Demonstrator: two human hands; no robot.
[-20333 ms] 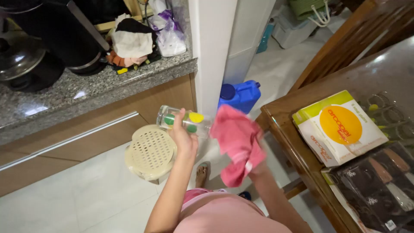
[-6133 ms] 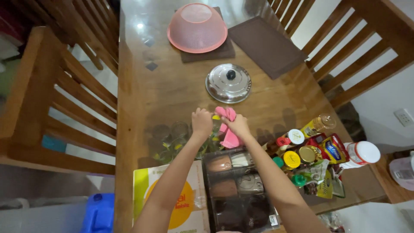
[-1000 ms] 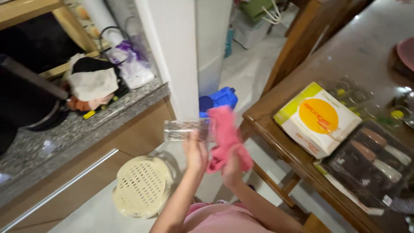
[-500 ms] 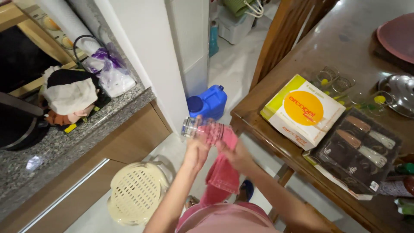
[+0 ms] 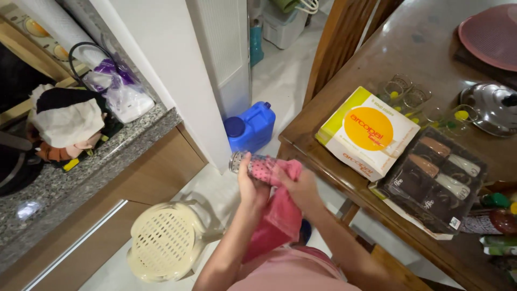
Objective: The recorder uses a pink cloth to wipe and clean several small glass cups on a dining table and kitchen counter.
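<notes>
The left hand [image 5: 252,186] grips a clear glass [image 5: 249,164] lying sideways, while the right hand [image 5: 301,187] pushes a pink cloth [image 5: 280,213] into it, above a cream perforated stool [image 5: 161,242] beside the wooden worktop [image 5: 431,48]

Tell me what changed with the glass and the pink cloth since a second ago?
The pink cloth went from outside the rim to stuffed inside the glass, which dropped lower. The right hand now presses the cloth in. The left hand still holds the glass, and the blue jug stayed put.
</notes>
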